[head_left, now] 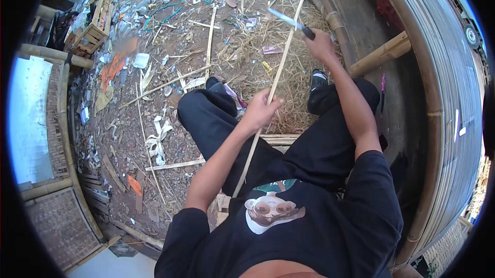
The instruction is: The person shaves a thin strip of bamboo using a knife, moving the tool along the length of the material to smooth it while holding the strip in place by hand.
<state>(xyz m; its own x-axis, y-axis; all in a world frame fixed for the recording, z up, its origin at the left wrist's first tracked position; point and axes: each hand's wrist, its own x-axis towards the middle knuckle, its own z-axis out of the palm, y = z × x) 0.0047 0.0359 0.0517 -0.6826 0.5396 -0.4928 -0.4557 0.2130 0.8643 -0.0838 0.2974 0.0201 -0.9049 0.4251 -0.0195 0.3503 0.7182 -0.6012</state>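
Note:
A long, pale bamboo strip (284,57) runs slantwise from beside my lap up past the top edge of the picture. My left hand (262,110) is closed around it at about knee height. In my right hand (320,46), farther up, is a knife (284,19) with a black handle and a bright blade. The blade points up and left and crosses the strip; whether it touches the strip I cannot tell. Below my left hand, the strip passes over my dark trousers toward my shirt.
Straw (292,92) and litter cover the ground around my feet. More thin strips (210,41) lie on the left. A wooden crate (96,20) stands at the far left. Close on my right is a bamboo-framed structure (435,123) with a crosspiece (384,54).

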